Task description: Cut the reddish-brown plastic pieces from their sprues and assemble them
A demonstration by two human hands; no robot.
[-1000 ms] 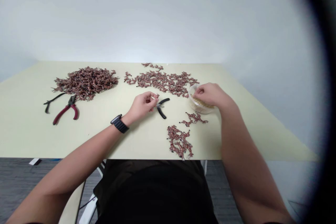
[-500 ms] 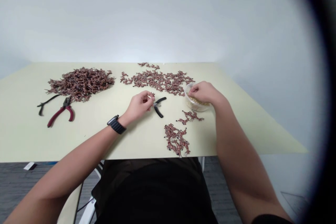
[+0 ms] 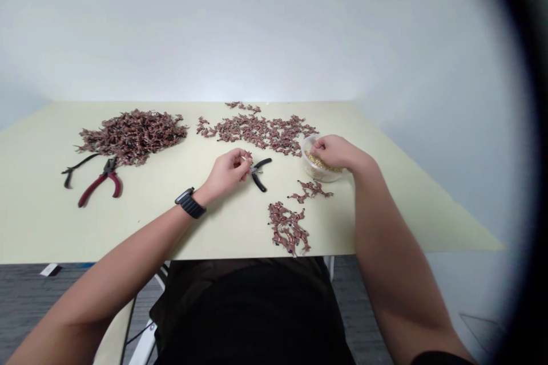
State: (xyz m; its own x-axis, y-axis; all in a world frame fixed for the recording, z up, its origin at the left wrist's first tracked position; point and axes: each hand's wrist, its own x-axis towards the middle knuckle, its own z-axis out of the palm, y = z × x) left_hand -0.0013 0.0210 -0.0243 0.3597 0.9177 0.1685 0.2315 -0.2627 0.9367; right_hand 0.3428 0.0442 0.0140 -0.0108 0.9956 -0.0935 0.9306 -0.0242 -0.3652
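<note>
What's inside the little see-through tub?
The clear plastic tub holds lots of tiny gold-coloured bits. The right hand reaches in at the top, so whatever lies under those fingers is covered and cannot be seen.

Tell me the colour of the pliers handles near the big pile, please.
Dark red handles, shown best in the head view.

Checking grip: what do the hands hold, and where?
The left hand pinches a small reddish-brown piece at its fingertips. The right hand has fingers in a clear tub; any hold is hidden.
</note>
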